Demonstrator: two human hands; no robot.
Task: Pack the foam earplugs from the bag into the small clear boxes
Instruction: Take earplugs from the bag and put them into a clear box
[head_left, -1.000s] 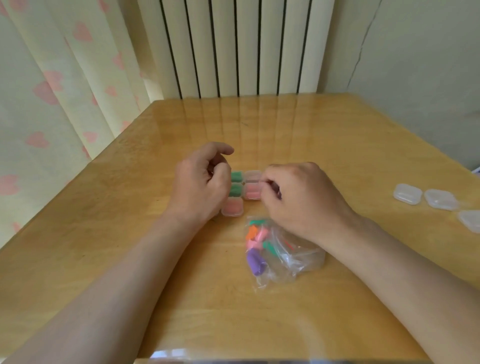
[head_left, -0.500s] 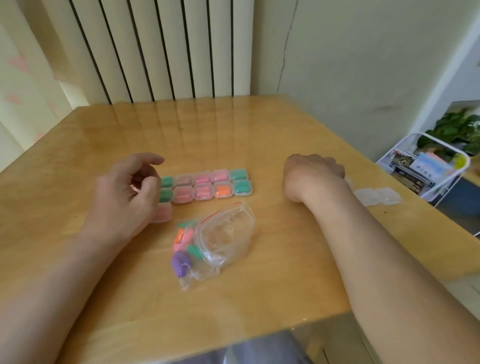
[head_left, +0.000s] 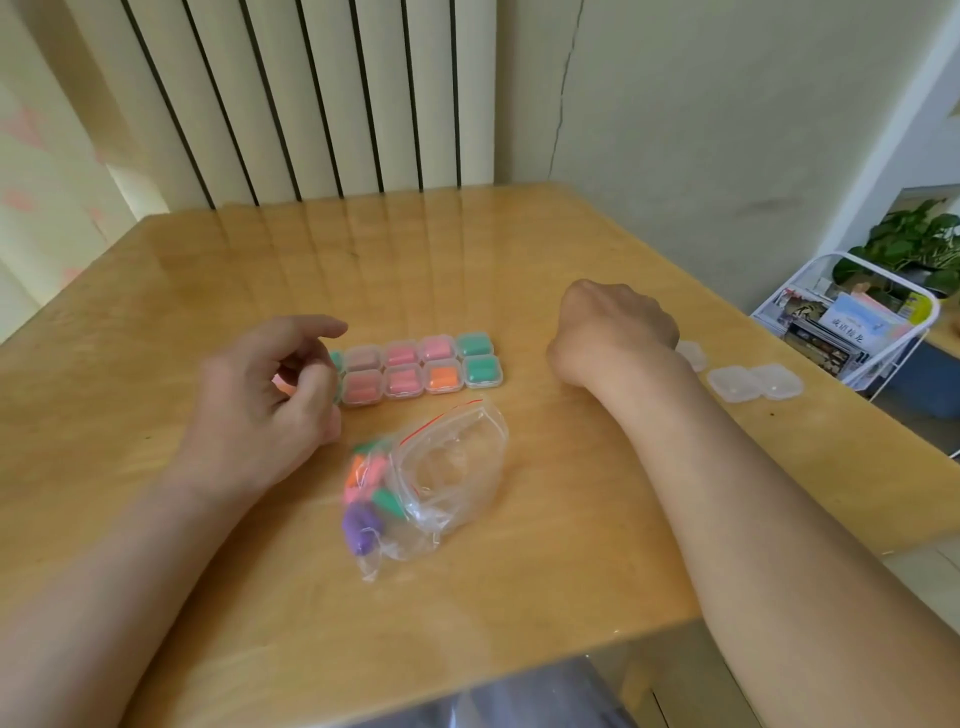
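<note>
My left hand (head_left: 260, 405) hangs loosely curled, gripping nothing, beside the filled boxes (head_left: 421, 366); my right hand (head_left: 615, 332) hides its fingers near the empty boxes (head_left: 753, 382), grip unclear; the earplug bag (head_left: 447, 467) lies between.

One head-worn view looks forward and down, close above the near edge of the wooden table (head_left: 519, 270), facing the radiator (head_left: 311, 93) beyond its far edge.
</note>
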